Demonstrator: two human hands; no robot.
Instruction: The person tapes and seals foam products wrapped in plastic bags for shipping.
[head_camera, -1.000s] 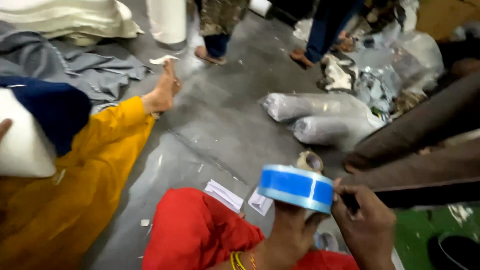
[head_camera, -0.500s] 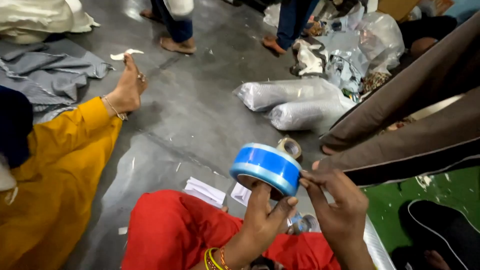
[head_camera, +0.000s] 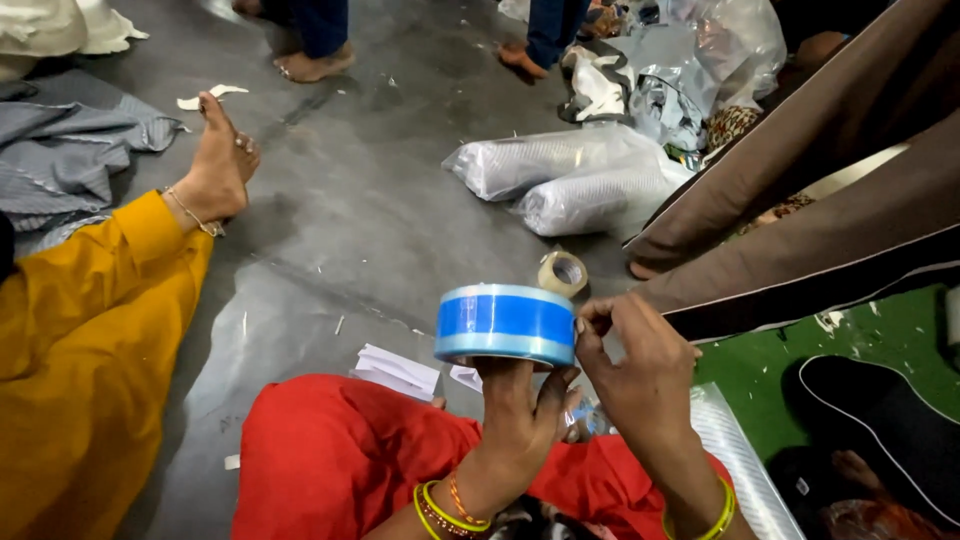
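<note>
The blue tape roll, now raised nearer the view's centre, is gripped from beneath by the left hand, while its three-o'clock edge is pinched by the right hand, suggesting the tape end is being sought.

On the grey floor I see two clear plastic-wrapped bundles beside a small tan tape roll. Folded white papers lie near a red garment. A co-worker's yellow-clad leg stretches out, bare foot by grey cloth.
</note>
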